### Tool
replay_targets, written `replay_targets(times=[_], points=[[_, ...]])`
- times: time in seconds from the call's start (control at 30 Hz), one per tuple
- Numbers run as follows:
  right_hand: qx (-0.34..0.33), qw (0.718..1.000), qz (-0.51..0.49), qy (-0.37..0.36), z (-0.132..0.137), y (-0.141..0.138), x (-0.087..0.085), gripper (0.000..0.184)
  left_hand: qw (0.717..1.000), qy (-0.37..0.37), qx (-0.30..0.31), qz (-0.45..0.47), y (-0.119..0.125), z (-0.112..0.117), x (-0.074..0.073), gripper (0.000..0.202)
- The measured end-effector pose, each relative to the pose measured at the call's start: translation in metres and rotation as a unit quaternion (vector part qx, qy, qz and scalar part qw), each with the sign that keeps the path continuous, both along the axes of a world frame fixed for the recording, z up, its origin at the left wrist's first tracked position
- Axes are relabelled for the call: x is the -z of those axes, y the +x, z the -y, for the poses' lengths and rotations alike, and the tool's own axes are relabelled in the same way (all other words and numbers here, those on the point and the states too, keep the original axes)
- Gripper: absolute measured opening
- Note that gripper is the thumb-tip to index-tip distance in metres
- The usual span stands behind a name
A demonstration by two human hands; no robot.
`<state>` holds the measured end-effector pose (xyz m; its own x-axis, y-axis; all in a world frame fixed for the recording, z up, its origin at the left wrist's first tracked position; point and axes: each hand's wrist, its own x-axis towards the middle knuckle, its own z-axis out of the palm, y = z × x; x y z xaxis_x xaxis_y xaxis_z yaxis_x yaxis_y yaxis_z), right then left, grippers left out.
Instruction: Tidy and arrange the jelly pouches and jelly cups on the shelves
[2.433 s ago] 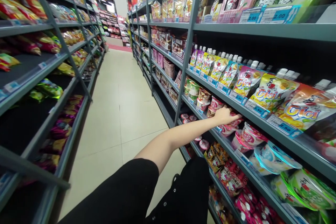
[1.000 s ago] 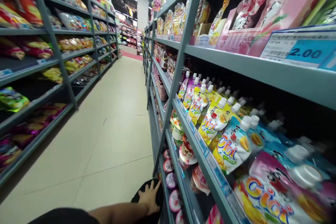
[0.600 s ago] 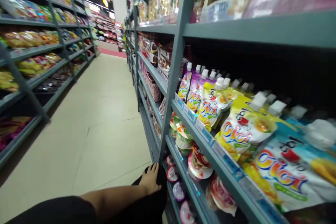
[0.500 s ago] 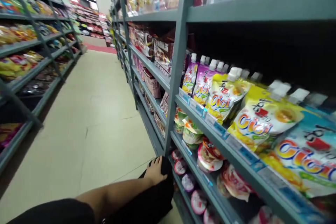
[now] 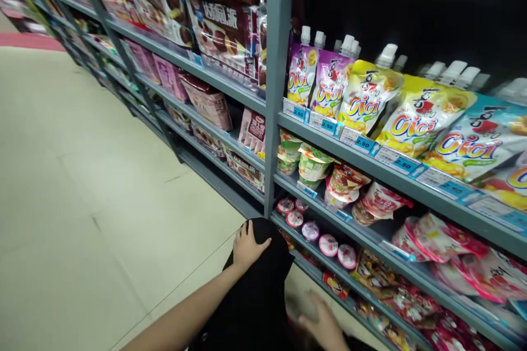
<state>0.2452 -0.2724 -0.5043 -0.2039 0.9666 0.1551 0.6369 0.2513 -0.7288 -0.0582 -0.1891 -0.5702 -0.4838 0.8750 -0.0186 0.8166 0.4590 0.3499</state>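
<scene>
My left hand (image 5: 247, 247) rests on my black-clad knee (image 5: 263, 236), its fingers spread over the cloth and nothing held. Lower right, my right hand (image 5: 323, 321) is blurred beside the leg, below the bottom shelves. Its fingers look apart, and I make out nothing in them. Small lidded cups (image 5: 310, 230) stand in a row on the low shelf just right of the knee. Above them are larger jelly cups (image 5: 315, 163), some tipped over. Capped Cici drink pouches (image 5: 366, 96) line the shelf higher up.
A grey shelf post (image 5: 274, 77) rises just beyond the knee. Boxed and bagged snacks (image 5: 224, 33) fill the shelves left of it. Red snack packets (image 5: 411, 301) lie on the low shelves at right. Pale floor tiles (image 5: 82, 175) stretch along the aisle.
The view has turned right and down towards the shelves, so the opposite rack has left the picture. My right hand has come into view. My left hand stays on the knee.
</scene>
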Motion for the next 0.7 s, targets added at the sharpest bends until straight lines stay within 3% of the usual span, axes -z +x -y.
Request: replay_targets(times=[0.07,0.13,0.23,0.27,0.33,0.47,0.57,0.7], points=[[0.007,0.999,-0.006,0.040,-0.007,0.015,-0.016,0.040,1.000,-0.004,0.001,-0.018,-0.001,0.001,0.002,0.096],[0.118,0.983,-0.025,0.142,-0.023,0.025,-0.053,0.052,0.999,-0.005,0.006,-0.038,-0.001,0.002,0.005,0.095],[0.303,0.904,-0.120,0.277,-0.058,0.026,-0.118,0.057,0.996,0.016,0.009,-0.088,-0.004,0.002,0.013,0.091],[0.325,0.888,-0.138,0.295,-0.071,0.023,-0.134,0.060,0.994,0.029,0.020,-0.105,-0.004,0.002,0.017,0.087],[0.338,0.890,-0.125,0.278,-0.098,0.017,-0.156,0.076,0.990,0.048,0.050,-0.122,-0.006,0.002,0.027,0.078],[0.387,0.879,-0.063,0.272,-0.146,0.011,-0.172,0.096,0.995,0.015,0.056,-0.081,-0.007,-0.006,0.050,0.075],[0.429,0.879,-0.054,0.201,-0.167,0.012,-0.178,0.115,0.996,-0.010,0.072,-0.060,-0.002,-0.017,0.057,0.075],[0.442,0.885,-0.057,0.136,-0.175,0.016,-0.177,0.104,0.992,-0.028,0.108,-0.062,0.010,-0.029,0.055,0.073]])
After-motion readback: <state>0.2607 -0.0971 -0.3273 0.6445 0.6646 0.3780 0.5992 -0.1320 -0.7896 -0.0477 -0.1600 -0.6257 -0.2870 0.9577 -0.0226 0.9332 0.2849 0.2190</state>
